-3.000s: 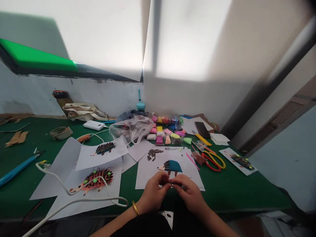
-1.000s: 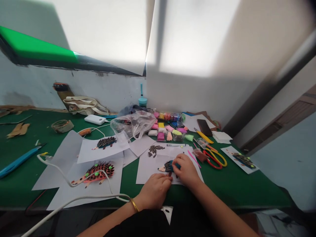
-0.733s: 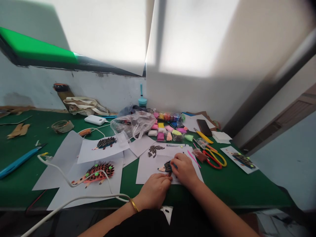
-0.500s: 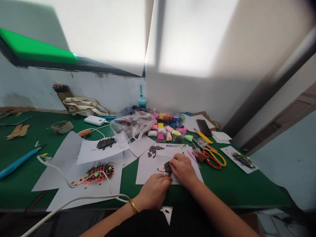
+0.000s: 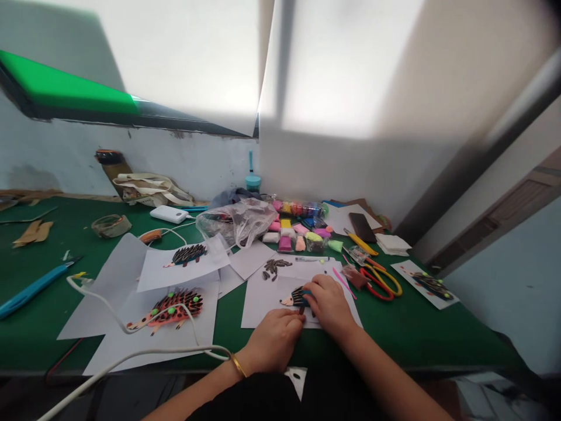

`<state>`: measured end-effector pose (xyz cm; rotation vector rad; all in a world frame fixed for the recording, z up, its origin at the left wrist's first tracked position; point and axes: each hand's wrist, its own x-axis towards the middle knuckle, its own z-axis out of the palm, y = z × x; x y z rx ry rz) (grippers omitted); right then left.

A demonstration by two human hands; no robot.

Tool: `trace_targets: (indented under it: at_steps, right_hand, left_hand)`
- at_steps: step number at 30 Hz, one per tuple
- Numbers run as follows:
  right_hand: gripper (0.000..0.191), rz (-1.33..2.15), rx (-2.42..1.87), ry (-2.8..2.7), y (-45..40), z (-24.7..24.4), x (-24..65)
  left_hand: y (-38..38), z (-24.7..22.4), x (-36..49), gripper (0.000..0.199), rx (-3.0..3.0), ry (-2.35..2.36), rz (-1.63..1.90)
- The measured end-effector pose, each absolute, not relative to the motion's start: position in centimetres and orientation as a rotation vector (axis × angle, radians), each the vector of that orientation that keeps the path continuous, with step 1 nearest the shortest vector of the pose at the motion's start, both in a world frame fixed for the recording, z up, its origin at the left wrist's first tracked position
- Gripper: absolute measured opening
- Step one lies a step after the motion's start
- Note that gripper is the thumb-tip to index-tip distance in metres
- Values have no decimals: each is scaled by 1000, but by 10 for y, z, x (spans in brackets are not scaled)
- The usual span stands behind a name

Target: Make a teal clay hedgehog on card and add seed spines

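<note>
A small hedgehog picture [image 5: 297, 297] with a pale face, dark blue body and dark spines lies on white paper [image 5: 258, 304] before me. My right hand [image 5: 329, 304] bends over its rear part, fingertips down on the body; whatever they pinch is hidden. Against the picture's lower edge, by a brown foot, rests my left hand [image 5: 275, 336], its fingers curled together. It wears a gold bracelet [image 5: 239, 365]. Just behind the picture is a small pile of striped seeds [image 5: 277, 266]. A pen [image 5: 312, 258] lies at the paper's far edge.
Packets of coloured clay [image 5: 286, 243] and a plastic bag [image 5: 239, 221] stand behind. Scissors [image 5: 381, 282], a phone [image 5: 362, 227] and another hedgehog card [image 5: 425, 285] are on the right. A pink hedgehog picture [image 5: 175, 309], a white cable [image 5: 144, 352] and a blue cutter [image 5: 37, 287] lie left.
My right hand has shifted slightly to the right, uncovering more of the hedgehog's spiny body. The left hand stays in place.
</note>
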<state>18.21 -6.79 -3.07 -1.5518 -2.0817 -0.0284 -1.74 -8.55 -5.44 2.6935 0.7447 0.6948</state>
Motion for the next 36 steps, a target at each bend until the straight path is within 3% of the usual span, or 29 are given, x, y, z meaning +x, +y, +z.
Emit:
trace_targets:
  at_steps: [14,36]
  right_hand:
    - [10,163,-1556,-1986,-63,-36,182]
    - [10,-279,-1591,-2327,-60,-26,169]
  left_hand:
    - [-85,-50,-18,28,2658,734,690]
    - [-84,-44,-15,20,2665,700,712]
